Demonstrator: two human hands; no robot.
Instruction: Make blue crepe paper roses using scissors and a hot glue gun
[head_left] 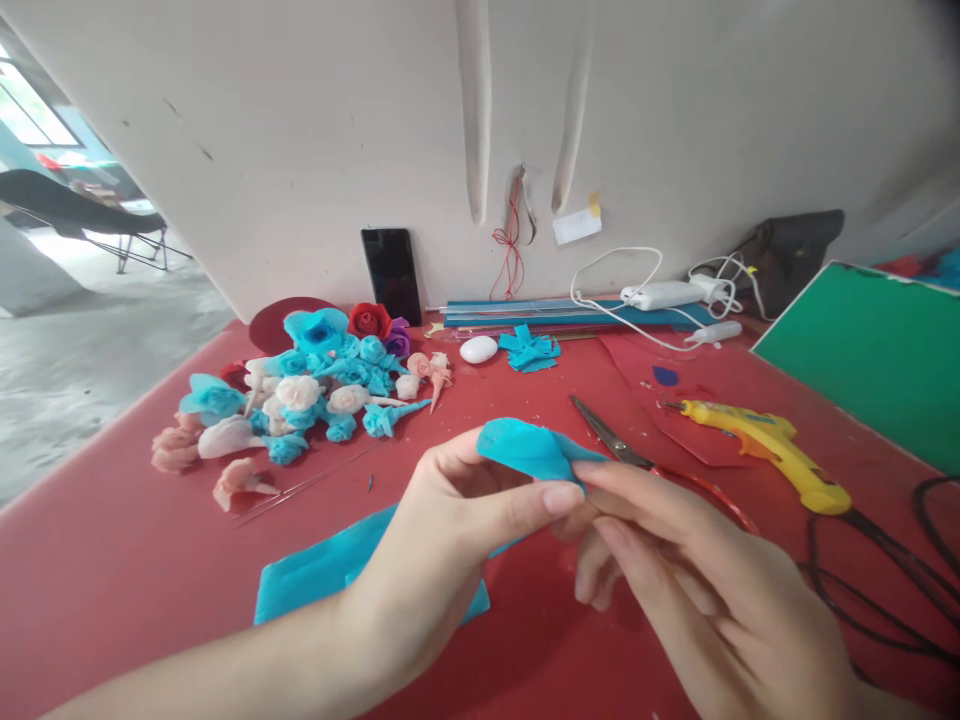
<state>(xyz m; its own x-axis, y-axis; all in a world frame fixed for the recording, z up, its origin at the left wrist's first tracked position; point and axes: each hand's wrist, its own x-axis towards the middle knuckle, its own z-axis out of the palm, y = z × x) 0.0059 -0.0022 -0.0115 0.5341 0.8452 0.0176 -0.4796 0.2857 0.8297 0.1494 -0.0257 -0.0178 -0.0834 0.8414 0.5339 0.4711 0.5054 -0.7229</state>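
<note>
Between my hands is a curved piece of blue crepe paper (525,448), shaped like a petal. My left hand (465,520) pinches its lower edge, thumb in front and fingers behind. The fingertips of my right hand (697,570) close on the paper's right end; part of that grip is hidden. A larger folded blue sheet (315,575) lies on the red table under my left wrist. Scissors with red handles (622,445) rest just beyond my right hand.
Blue, white and pink paper flowers (300,390) are heaped at the left. A yellow glue gun (772,450) with a dark cord lies at the right, near a green board (877,360). A phone (392,272) leans on the wall. Blue strips (529,348) sit behind.
</note>
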